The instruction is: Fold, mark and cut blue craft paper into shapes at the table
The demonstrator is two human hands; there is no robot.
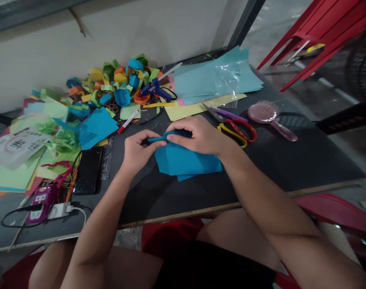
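Between my two hands is a folded piece of blue paper, held just above more blue paper sheets point(191, 162) lying on the dark table. My left hand point(140, 150) pinches the left end of the folded piece between thumb and fingers. Close beside it, my right hand point(197, 136) grips the same piece, thumb on the near side and fingers curled over the far side. Much of the fold is hidden behind the fingers. Right of my right hand lie scissors point(238, 130) with red and yellow handles and a purple pen point(229, 113).
A pile of coloured paper pieces point(113, 84) and a blue glue gun point(157, 89) lie along the wall. Light-blue sheets point(207, 78) and a hairbrush point(270, 114) are at right. A phone point(88, 170), purple extension socket point(42, 202) and red-capped marker point(128, 121) sit at left.
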